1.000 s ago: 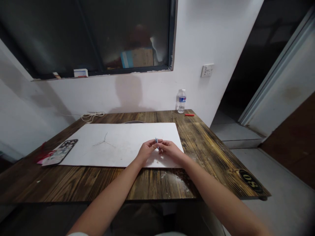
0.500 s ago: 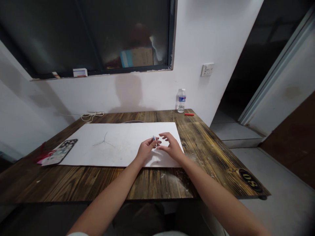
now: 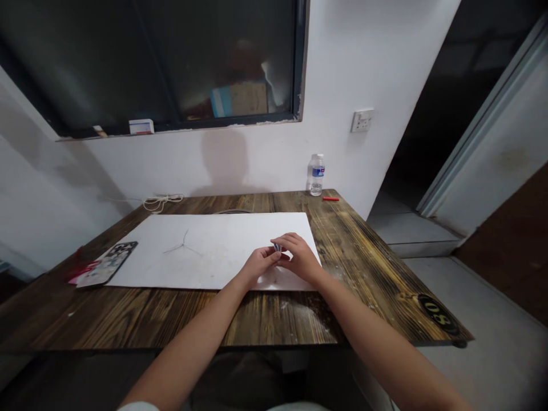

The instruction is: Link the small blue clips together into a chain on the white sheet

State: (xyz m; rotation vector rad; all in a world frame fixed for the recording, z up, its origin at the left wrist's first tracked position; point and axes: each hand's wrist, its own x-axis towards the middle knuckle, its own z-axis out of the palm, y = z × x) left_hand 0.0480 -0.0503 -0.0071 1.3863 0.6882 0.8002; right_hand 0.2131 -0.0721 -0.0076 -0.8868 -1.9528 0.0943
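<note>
A small blue-and-white object is pinched in the fingers of my left hand; its kind is too small to make out. My right hand curls around the same object from the right, its fingers over the top and its thumb below. Both hands are together over the right part of a white board. Farther left on the board is a thin three-armed shape, like joined wires or drawn lines; I cannot tell which.
A phone in a patterned case overlaps the board's left edge, beside something red and pink. At the back of the wooden table are a white cable, a water bottle and a red pen-like stick.
Both hands held the small object at first. My right hand then opened and drew back to the right, and now its fingers are around the object again.
</note>
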